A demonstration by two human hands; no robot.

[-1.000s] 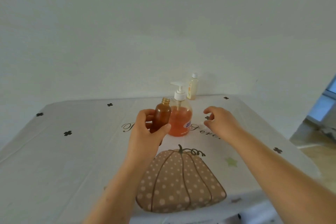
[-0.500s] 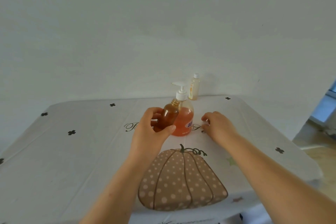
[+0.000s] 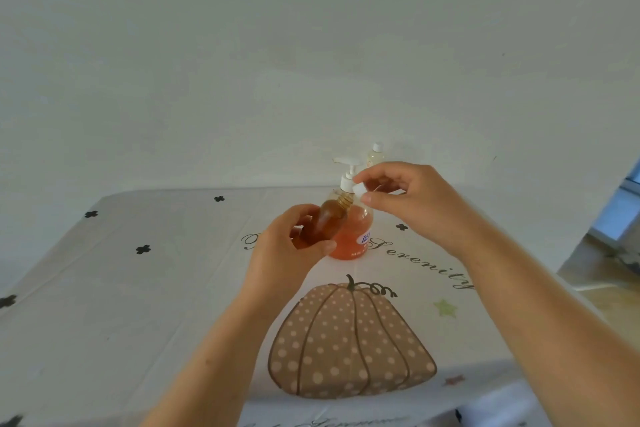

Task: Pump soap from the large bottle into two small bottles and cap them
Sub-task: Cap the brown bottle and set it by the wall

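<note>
Your left hand [image 3: 291, 253] is curled round the small amber bottle [image 3: 325, 222], with the thumb across its near side and the fingers wrapped behind. You hold it above the table, tilted so its bare threaded neck points up and to the right. Your right hand [image 3: 412, 201] pinches the white cap [image 3: 359, 189] between thumb and forefinger, with the other fingers loosely bent behind. The cap sits just beside the open neck, slightly above and to its right, and is not on it.

Directly behind the amber bottle stands the large pump bottle [image 3: 353, 236], upright on the tablecloth [image 3: 104, 288] and partly filled with orange soap, its white pump head facing left. Farther back, by the wall [image 3: 311, 45], the second small bottle [image 3: 375, 156] stands upright with a white cap on. Nearer you lies the cloth's dotted pumpkin print [image 3: 349, 340].
</note>
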